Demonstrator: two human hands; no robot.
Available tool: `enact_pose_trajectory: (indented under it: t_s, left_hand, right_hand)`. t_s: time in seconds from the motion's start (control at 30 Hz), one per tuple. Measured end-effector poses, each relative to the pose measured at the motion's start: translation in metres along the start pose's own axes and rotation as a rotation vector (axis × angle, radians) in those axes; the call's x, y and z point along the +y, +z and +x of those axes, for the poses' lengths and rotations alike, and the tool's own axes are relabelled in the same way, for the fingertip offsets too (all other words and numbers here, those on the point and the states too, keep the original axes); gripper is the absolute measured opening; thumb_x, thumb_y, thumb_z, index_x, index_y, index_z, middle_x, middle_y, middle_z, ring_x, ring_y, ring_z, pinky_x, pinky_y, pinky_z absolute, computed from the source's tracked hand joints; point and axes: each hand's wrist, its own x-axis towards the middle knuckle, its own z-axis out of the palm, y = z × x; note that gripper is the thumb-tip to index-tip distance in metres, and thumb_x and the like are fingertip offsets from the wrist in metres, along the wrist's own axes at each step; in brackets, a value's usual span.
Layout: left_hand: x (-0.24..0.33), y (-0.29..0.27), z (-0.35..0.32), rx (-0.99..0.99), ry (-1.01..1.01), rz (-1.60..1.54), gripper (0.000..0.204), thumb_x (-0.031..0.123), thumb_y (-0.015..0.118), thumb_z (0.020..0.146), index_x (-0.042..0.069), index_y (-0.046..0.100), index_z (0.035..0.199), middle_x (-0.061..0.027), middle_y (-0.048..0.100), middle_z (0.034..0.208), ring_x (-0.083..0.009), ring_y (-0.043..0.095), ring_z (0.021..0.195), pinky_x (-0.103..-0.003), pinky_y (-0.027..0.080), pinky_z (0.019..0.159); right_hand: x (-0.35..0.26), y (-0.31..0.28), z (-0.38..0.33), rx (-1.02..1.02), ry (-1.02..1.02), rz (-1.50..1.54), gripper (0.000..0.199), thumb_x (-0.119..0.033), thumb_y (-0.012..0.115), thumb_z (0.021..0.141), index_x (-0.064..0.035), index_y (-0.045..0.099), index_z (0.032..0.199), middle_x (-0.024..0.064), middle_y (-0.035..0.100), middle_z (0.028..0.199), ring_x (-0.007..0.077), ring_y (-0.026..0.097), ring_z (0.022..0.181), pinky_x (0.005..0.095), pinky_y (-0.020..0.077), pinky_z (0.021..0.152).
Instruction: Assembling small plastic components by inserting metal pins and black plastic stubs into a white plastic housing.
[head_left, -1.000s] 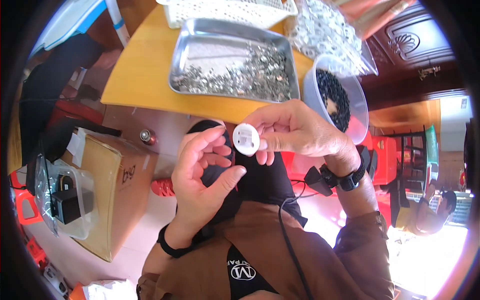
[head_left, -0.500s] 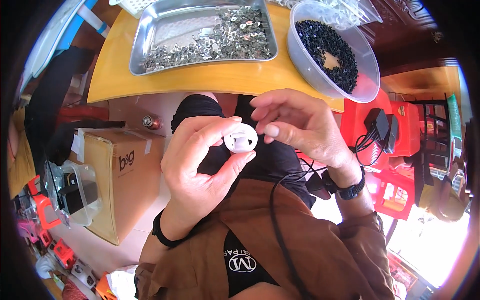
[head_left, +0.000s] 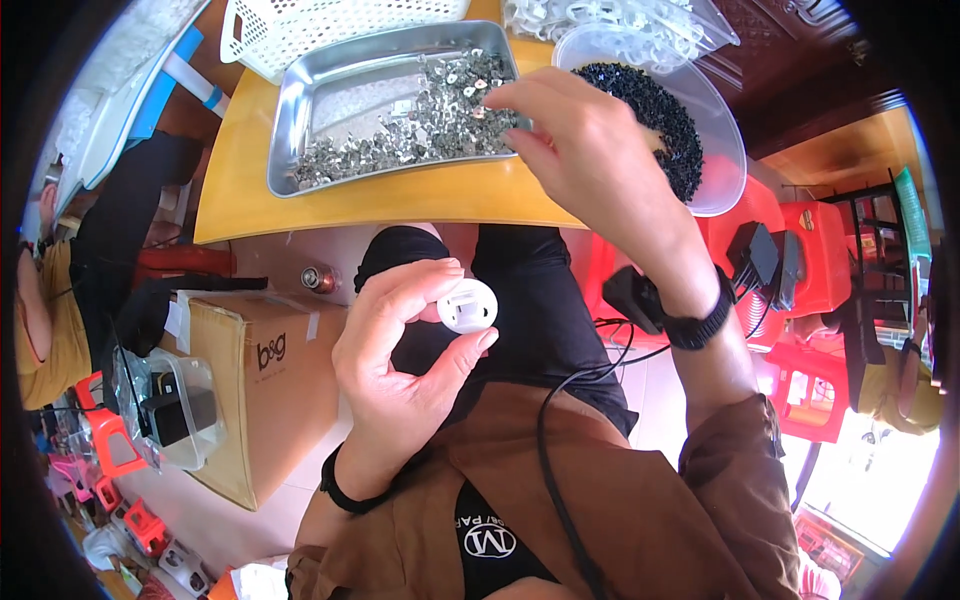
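Observation:
My left hand (head_left: 392, 345) pinches a round white plastic part (head_left: 468, 306) by its edges, thumb below and fingers above. The part's slotted face with a small dark hole is turned up toward me. My right hand (head_left: 595, 145) reaches over the right edge of a steel tray (head_left: 390, 172), thumb and index finger apart. Its fingertips are close to a heap of small shiny metal pieces (head_left: 440, 118). Whether they touch any piece cannot be made out. Under and beside that wrist is a clear plastic bowl (head_left: 728, 150) of small black parts (head_left: 672, 115).
Tray and bowl stand on a yellow wooden table (head_left: 400, 212). Behind them are a white perforated basket (head_left: 330, 35) and a bag of white plastic parts (head_left: 640, 30). A cardboard box (head_left: 270, 400) stands at left, red stools (head_left: 805, 385) at right. A black cable (head_left: 548, 450) crosses my front.
My right hand has moved away from the white part, up and forward to the metal tray. My left hand keeps the part in front of my lap. The view has shifted slightly.

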Motion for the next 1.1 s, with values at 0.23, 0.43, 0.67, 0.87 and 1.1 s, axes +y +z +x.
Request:
enact_pose_trajectory:
  t_s: [0.23,0.43,0.67,0.87,1.1]
  left_hand:
    - [-0.004,-0.017,-0.009,-0.081,-0.096,-0.128,0.044,-0.004,0.073,0.072,-0.002,0.055,0.112,-0.0133,0.058,0.110,-0.0178,0.059,0.096,-0.028,0.049,0.084]
    - [-0.005,-0.023,-0.007,-0.048,-0.162,-0.180,0.044,-0.006,0.073,0.072,-0.003,0.055,0.112,-0.0122,0.057,0.107,-0.0183,0.059,0.097,-0.030,0.049,0.086]
    - [-0.016,-0.026,-0.008,-0.004,-0.195,-0.234,0.044,-0.008,0.071,0.073,-0.004,0.055,0.113,-0.0122,0.057,0.108,-0.0179,0.061,0.094,-0.028,0.052,0.079]
    - [-0.018,-0.024,-0.009,0.064,-0.225,-0.324,0.045,-0.007,0.071,0.074,-0.004,0.054,0.116,-0.0113,0.058,0.106,-0.0180,0.063,0.092,-0.027,0.054,0.077]
    - [-0.016,-0.022,-0.010,0.065,-0.247,-0.383,0.045,-0.007,0.070,0.075,-0.004,0.054,0.117,-0.0112,0.055,0.109,-0.0183,0.061,0.097,-0.027,0.053,0.080]
  right_hand:
    - [0.044,0.060,0.030,-0.300,-0.051,-0.166,0.018,-0.010,0.064,0.075,-0.0037,0.068,0.091,0.0158,0.065,0.082,0.0312,0.064,0.079,0.0389,0.0505,0.074]
    - [0.053,0.086,0.046,-0.445,0.055,-0.133,0.016,-0.012,0.065,0.073,-0.0050,0.069,0.087,0.0145,0.066,0.079,0.0300,0.064,0.077,0.0380,0.0507,0.074]
    - [0.053,0.074,0.048,-0.298,0.144,0.001,0.011,-0.013,0.065,0.074,-0.0059,0.070,0.081,0.0114,0.068,0.077,0.0286,0.066,0.076,0.0359,0.0523,0.074]
    - [0.047,0.067,0.044,-0.191,0.239,0.064,0.012,-0.014,0.067,0.074,-0.0053,0.070,0.082,0.0139,0.068,0.078,0.0258,0.067,0.072,0.0328,0.0529,0.069]
    - [0.036,0.063,0.035,-0.130,0.317,0.196,0.012,-0.013,0.067,0.075,-0.0033,0.068,0.082,0.0129,0.066,0.072,0.0241,0.066,0.066,0.0321,0.0518,0.063]
